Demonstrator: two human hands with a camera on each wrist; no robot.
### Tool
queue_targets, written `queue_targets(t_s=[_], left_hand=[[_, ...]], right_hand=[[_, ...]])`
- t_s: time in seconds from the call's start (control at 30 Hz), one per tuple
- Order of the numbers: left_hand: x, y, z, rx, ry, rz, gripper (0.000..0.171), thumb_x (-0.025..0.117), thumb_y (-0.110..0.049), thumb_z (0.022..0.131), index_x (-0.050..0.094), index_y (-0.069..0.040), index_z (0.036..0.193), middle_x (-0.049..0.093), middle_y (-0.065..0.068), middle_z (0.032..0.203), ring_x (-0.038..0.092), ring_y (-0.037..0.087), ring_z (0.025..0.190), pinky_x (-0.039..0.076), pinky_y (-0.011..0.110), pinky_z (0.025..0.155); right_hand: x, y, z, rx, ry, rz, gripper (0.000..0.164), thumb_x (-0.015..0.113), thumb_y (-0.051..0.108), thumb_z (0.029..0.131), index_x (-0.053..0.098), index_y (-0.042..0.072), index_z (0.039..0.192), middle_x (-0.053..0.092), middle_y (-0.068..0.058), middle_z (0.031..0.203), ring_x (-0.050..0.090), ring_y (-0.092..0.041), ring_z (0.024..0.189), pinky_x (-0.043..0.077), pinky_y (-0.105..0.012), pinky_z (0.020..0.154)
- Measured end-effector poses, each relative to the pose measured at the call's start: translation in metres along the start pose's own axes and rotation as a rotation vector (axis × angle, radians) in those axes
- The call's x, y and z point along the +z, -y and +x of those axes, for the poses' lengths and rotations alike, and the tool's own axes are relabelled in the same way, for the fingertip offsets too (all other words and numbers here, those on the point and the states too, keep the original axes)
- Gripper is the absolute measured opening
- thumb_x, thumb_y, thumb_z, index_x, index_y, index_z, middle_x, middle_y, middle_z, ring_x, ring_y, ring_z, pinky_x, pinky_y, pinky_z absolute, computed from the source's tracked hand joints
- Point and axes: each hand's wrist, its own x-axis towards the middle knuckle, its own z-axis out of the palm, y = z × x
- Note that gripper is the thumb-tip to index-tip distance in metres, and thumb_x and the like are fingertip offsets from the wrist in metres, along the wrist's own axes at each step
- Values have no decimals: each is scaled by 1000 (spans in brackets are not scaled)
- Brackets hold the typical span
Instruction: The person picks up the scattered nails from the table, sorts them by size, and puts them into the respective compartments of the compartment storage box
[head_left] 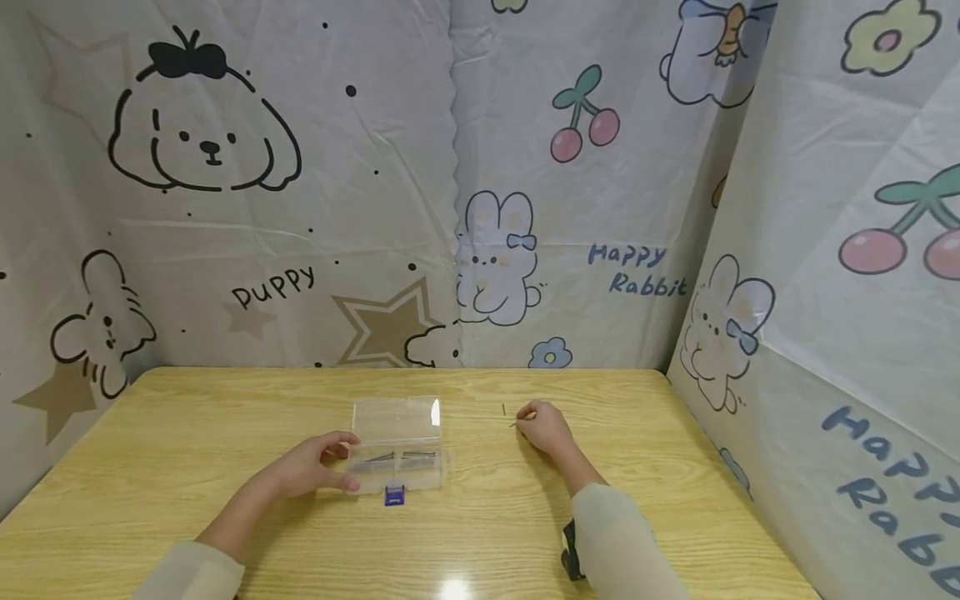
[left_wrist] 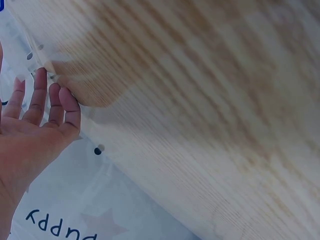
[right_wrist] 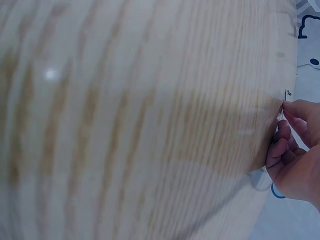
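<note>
A clear plastic box point(head_left: 372, 485) with a blue latch point(head_left: 394, 496) stands on the table, its lid point(head_left: 396, 418) swung back. Thin metal nails point(head_left: 417, 455) lie in two of its compartments. My left hand point(head_left: 311, 467) holds the box's left side, thumb near the front corner and fingertips farther back. Right of the box, my right hand point(head_left: 546, 427) pinches a thin dark nail point(head_left: 513, 425) between thumb and forefinger, low over the table. Another small nail point(head_left: 503, 409) lies just beyond those fingertips. In the right wrist view, the pinching fingers point(right_wrist: 291, 106) show at the right edge.
The wood-grain table point(head_left: 285, 533) reaches back to a hanging printed cloth point(head_left: 375, 208), with another cloth point(head_left: 847, 350) along the right side. A black object point(head_left: 570, 552), partly hidden, sits by the right sleeve.
</note>
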Motion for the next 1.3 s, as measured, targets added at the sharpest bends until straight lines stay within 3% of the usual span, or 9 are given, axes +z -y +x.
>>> queue_targets(t_s=[0.67,0.97,1.3], left_hand=[[0,0,0,-3,-2,6,71,80,-33,72,48,-6,130,53,17,122,49,34,112,38,53,96],[-1,0,0,-2,-3,11,72,80,-33,72,48,-6,130,54,17,121,49,33,110,39,52,95],[-1,0,-1,15,0,12,72,79,-34,73,47,-4,130,53,18,121,49,34,111,39,53,95]], right_hand=[[3,-4,0,-2,-10,-14,9,63,15,86,67,7,86,63,-5,83,52,-17,73,42,-30,67],[-2,-2,-5,-9,1,46,11,61,13,87,67,5,88,63,-6,83,51,-15,69,40,-25,60],[0,2,-13,-53,-12,72,9,61,13,85,67,6,87,59,-5,80,49,-16,72,40,-29,69]])
